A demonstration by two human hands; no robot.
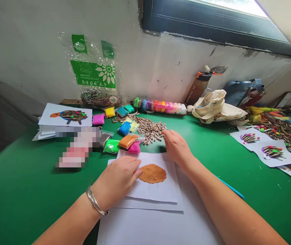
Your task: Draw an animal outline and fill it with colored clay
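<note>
My left hand (118,180) lies on a white sheet of paper (166,190), its fingers curled beside a flat patch of orange-brown clay (152,173) pressed onto the sheet. A silver bracelet circles that wrist. My right hand (176,146) reaches past the sheet's top edge to a heap of striped sunflower seeds (149,128); its fingertips are bent down at the seeds, and I cannot see whether they pinch one. Small packets of coloured clay (127,141) lie just left of the seeds.
A green table (20,190) carries more blank sheets near me, a finished seed picture (69,115) at far left, several more pictures (273,151) at right, a clear seed bag (94,75) against the wall, a row of clay packets (161,106), a bottle (198,89) and a cloth bag (214,107).
</note>
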